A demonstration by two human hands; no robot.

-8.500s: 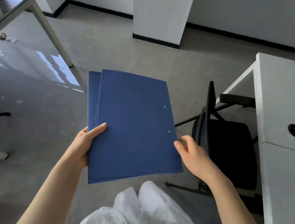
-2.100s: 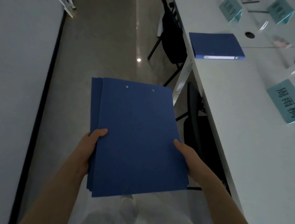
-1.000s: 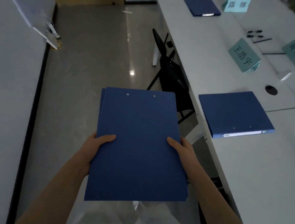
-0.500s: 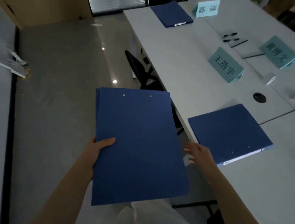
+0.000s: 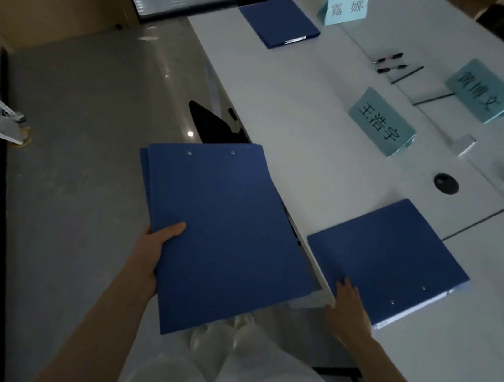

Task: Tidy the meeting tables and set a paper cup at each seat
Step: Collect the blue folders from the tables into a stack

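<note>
Left hand (image 5: 154, 252): you grip your folder stack (image 5: 225, 238).
Right hand (image 5: 349, 307): flat fingers touch the tabletop (image 5: 302, 108) folder (image 5: 388, 258).

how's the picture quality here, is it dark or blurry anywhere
Head view: dim and bluish overall; a small glare spot on the floor; the table's far right edge smears into blur; straight edges bow from the wide lens; name cards remain readable, and the held folders look sharp.

Blue folders (image 5: 226, 235) held; folder (image 5: 388, 255) on table (image 5: 314, 135)
</note>
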